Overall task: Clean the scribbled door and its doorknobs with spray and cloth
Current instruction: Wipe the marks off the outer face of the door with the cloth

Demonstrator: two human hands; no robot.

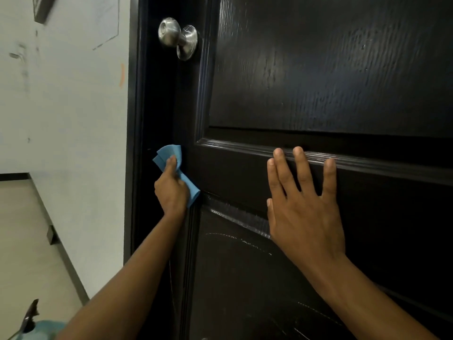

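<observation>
Left hand [171,190] at nine o'clock of centre, fingers curled round blue cloth [169,155], pressing it on door [318,69] edge stile, probably to rub marks there; right hand [301,209] at four o'clock, fingers spread flat on mid rail, holding nothing, likely bracing the panel against the wiping push; doorknob [177,35] at eleven o'clock, well above cloth, untouched; pale scribbles [240,241] on lower panel at six o'clock; spray bottle [31,320], presumably, at seven o'clock, parked within reach.

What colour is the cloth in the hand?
Blue; the cloth shows clearly in the head view.
</observation>
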